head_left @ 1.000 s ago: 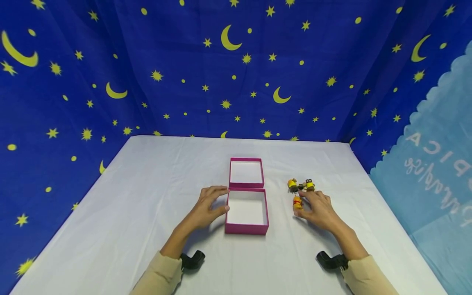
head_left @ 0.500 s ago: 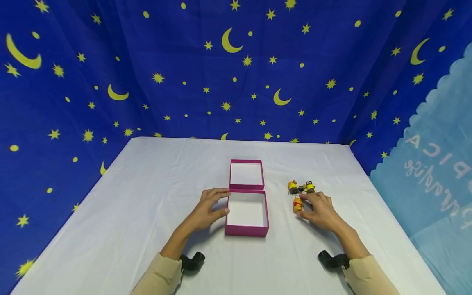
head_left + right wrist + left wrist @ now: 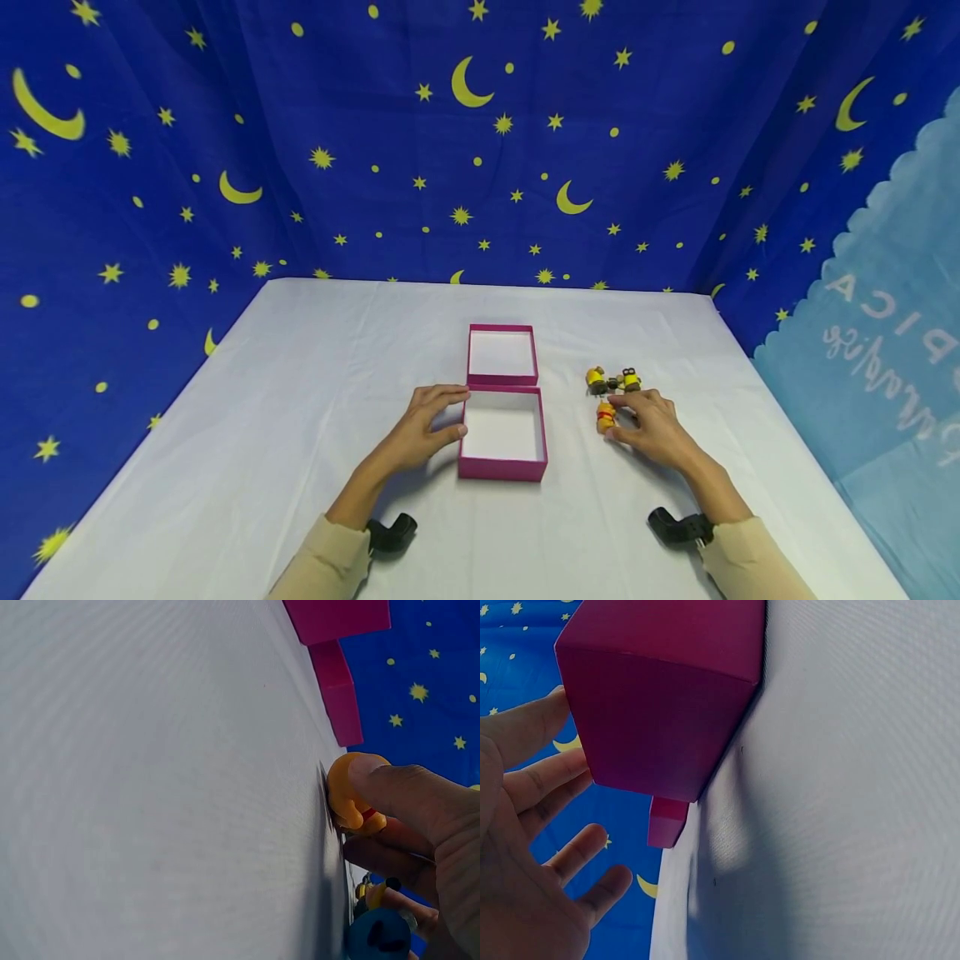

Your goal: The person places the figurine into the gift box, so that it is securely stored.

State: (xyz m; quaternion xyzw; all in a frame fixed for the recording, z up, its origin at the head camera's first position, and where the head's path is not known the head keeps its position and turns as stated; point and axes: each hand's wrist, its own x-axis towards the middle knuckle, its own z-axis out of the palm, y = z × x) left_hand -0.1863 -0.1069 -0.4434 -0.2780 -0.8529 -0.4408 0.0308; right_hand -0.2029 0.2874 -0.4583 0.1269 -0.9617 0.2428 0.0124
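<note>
In the head view a pink box (image 3: 501, 471) with a white inside stands at the middle of the table. My left hand (image 3: 417, 429) is at its left side, fingers spread, thumb and index fingertips at the rim. In the left wrist view several fingers of that hand (image 3: 536, 787) stay apart from the box wall (image 3: 645, 720). My right hand (image 3: 654, 429) pinches a small orange bear figurine (image 3: 604, 417) with a red band. The right wrist view shows the thumb (image 3: 405, 787) against the figurine (image 3: 346, 791), which is at the tabletop.
Behind the box lies a matching pink lid (image 3: 501, 377), inner side up. Two small yellow figurines, one on the left (image 3: 596, 380) and one on the right (image 3: 631, 379), stand beyond the bear, with small dark parts between them. A blue starry cloth (image 3: 375, 125) hangs behind the white table (image 3: 300, 400).
The thumb and index finger of my right hand have shifted slightly right on the bear figurine. The head view has tilted a little. My left hand stays at the box.
</note>
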